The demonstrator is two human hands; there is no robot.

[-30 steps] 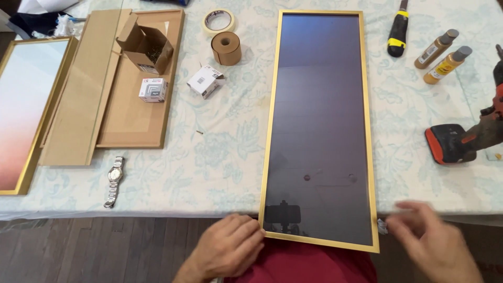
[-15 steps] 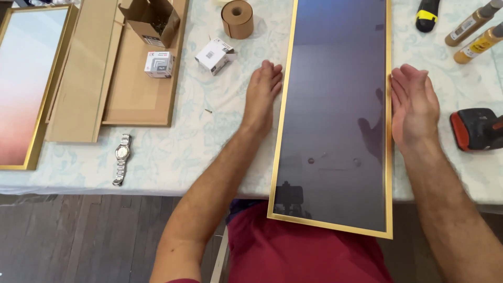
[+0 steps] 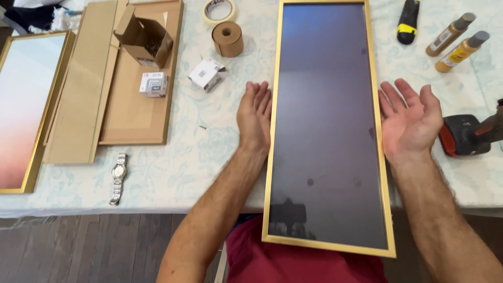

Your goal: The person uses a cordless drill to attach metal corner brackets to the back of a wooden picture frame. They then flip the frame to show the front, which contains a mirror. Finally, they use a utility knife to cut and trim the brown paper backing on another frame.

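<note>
A tall gold-framed panel with dark reflective glass (image 3: 325, 126) lies lengthwise on the table, its near end overhanging the table edge above my red shirt. My left hand (image 3: 255, 114) rests palm-up against the frame's left rail, fingers together and holding nothing. On the other side, my right hand (image 3: 409, 119) is open palm-up beside the right rail, fingers spread, empty, just clear of the frame.
Left: a second gold frame (image 3: 26, 110), cardboard backing boards (image 3: 131, 99), an open small box (image 3: 144, 36), two little white boxes (image 3: 207, 73), a wristwatch (image 3: 118, 178). Far: tape rolls (image 3: 227, 37), utility knife (image 3: 407, 21), two bottles (image 3: 453, 39). A cordless drill (image 3: 471, 135) lies right.
My hands went from the frame's near corners up to its long sides, then turned from palm-down to palm-up. The view has shifted slightly.
</note>
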